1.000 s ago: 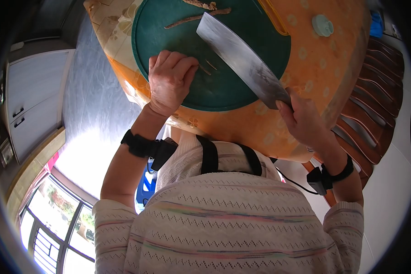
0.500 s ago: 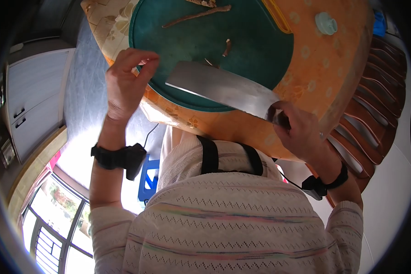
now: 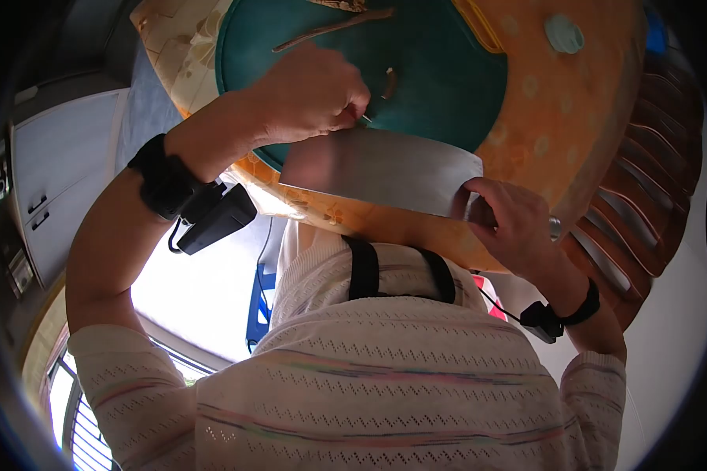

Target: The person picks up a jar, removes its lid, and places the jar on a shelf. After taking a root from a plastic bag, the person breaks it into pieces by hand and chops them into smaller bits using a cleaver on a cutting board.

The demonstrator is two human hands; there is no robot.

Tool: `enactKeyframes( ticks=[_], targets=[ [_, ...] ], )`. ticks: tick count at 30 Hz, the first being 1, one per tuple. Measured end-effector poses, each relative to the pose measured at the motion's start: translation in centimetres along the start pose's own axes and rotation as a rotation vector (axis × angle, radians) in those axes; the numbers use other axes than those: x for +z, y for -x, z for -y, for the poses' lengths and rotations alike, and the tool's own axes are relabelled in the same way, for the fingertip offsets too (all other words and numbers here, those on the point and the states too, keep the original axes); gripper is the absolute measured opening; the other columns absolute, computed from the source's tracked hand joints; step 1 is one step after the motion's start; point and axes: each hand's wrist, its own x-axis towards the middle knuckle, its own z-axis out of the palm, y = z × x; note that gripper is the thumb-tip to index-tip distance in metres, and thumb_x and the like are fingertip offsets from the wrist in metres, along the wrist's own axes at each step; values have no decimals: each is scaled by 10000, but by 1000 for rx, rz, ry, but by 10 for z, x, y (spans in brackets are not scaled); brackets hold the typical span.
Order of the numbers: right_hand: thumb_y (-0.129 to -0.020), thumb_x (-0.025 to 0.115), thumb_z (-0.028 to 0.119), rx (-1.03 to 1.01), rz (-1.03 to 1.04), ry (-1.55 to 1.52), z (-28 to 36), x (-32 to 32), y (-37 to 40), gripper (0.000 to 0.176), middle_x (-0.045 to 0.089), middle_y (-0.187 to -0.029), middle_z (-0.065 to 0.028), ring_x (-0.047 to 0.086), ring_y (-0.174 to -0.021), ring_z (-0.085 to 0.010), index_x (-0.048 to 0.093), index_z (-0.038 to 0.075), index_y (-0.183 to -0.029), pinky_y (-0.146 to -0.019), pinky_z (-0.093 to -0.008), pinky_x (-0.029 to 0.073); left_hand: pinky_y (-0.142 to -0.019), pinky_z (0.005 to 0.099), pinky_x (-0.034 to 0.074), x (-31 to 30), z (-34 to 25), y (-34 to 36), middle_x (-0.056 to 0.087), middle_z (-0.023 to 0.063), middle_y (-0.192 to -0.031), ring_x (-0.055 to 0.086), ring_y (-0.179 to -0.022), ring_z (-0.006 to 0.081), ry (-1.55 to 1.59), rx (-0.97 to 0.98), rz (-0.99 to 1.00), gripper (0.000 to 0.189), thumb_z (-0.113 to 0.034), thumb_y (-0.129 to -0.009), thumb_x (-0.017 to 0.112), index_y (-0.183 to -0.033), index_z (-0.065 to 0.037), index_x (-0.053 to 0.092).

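Note:
My right hand grips the handle end of a cleaver, its broad blade lying across the near side of a round green cutting board. Just beyond the blade, my left hand is closed in a pinch over the board. A thin pale tip of a small root piece shows beside its fingertips; the fingers hide the rest. A short brown root piece lies farther up the board. Behind my left hand is a long thin brown root, with another chunk at the top edge.
The board rests on a table with an orange patterned cloth. A pale plastic cap-like thing and a yellow handle-like strip are near the board's right side. A slatted brown chair stands at right, and a blue stool below the table.
My left hand has moved right, from the board's left edge to beside the blade, and closed over the small piece there. The cleaver has shifted slightly toward me and turned a little.

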Motion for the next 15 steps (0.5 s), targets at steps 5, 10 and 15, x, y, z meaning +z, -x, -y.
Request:
enactKeyframes(
  ticks=[5,10,15],
  targets=[
    [-677,729,90,-2,-15,3,-3,1,1,410,610,-759,-51,626,-684,-242,516,97,-1027,-585,-355,472,-754,364,402,2,-2,-9,558,-9,-712,577,-792,193,-106,-22,50,80,-163,-702,736,-751,-167,674],
    [-676,736,100,45,75,11,-4,-3,6,403,613,-777,-53,622,-686,-243,531,113,-1023,-601,-363,468,-741,373,401,2,10,-2,550,-5,-722,567,-784,198,-8,-10,-48,117,-139,-695,752,-759,-154,655],
    [-666,704,13,116,58,-120,-8,-12,24,367,591,-714,-46,613,-613,-210,568,109,-993,-550,-317,467,-733,375,396,5,15,17,545,-3,-742,553,-781,211,-27,38,-180,169,-136,-702,754,-819,-152,633]
  ],
)
